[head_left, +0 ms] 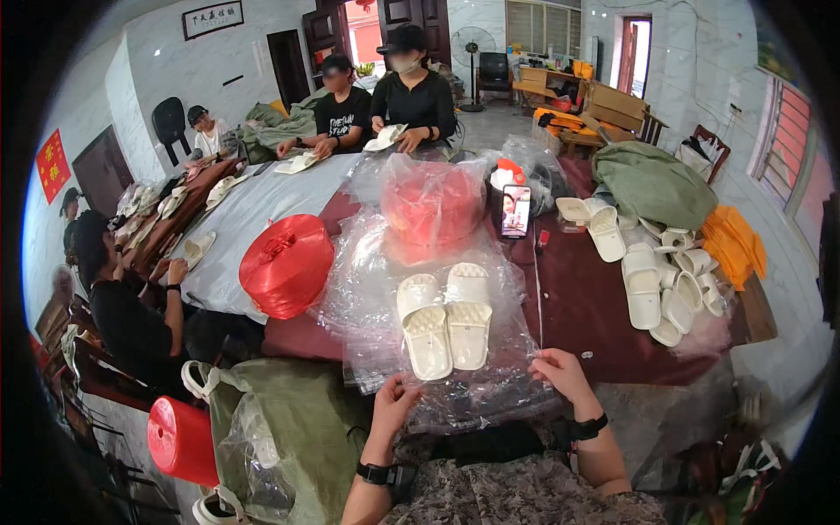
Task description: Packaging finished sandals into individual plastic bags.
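A pair of white slippers (444,322) lies side by side, soles up, inside a clear plastic bag (455,385) near the worktop's (577,306) near edge; the left hand (394,404) pinches the bag's near left corner, fingers closed on the film; the right hand (560,372) pinches the near right corner the same way; held apart like this, the hands seem to keep the bag's mouth stretched flat so the pair sits square inside. More clear bags (367,289) are stacked under it, within easy reach; a red spool of twine (287,265) stands just left of the stack; loose white slippers (656,280) are heaped toward the right edge, close to hand; a phone (515,211) stands propped beyond the pair, facing the person.
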Demonstrator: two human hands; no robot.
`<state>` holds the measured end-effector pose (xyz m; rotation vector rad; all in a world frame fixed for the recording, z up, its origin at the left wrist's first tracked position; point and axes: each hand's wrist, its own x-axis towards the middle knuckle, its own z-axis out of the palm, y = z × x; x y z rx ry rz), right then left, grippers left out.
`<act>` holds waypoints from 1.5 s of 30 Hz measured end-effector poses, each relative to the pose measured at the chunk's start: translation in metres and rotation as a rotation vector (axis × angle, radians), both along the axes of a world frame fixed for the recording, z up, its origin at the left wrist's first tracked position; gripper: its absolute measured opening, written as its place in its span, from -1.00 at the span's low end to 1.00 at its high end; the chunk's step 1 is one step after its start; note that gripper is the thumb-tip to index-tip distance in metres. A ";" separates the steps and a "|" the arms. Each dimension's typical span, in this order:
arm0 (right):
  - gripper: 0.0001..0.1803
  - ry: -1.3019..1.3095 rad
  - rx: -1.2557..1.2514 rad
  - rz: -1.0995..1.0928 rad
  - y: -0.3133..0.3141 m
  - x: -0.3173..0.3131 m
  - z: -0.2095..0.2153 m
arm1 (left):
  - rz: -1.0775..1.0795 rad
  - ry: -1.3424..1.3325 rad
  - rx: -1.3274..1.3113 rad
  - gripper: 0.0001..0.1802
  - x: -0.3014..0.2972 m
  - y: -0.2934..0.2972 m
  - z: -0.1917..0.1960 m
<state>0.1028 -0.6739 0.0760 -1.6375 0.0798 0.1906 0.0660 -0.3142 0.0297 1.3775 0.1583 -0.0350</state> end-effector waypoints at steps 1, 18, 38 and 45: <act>-0.78 0.001 0.001 0.002 -0.003 0.001 -0.002 | 0.000 0.031 0.047 -0.66 0.000 -0.001 0.002; -0.75 -0.099 -0.272 0.277 -0.023 0.001 0.002 | -0.280 0.227 0.336 -0.75 -0.019 0.023 0.039; -0.88 -0.417 0.234 -0.113 0.014 0.064 0.048 | 0.121 -0.543 0.252 -0.88 0.049 0.000 0.050; -0.68 -0.548 -0.529 -0.189 0.006 0.073 -0.024 | 0.159 -0.688 0.744 -0.88 0.066 -0.017 0.008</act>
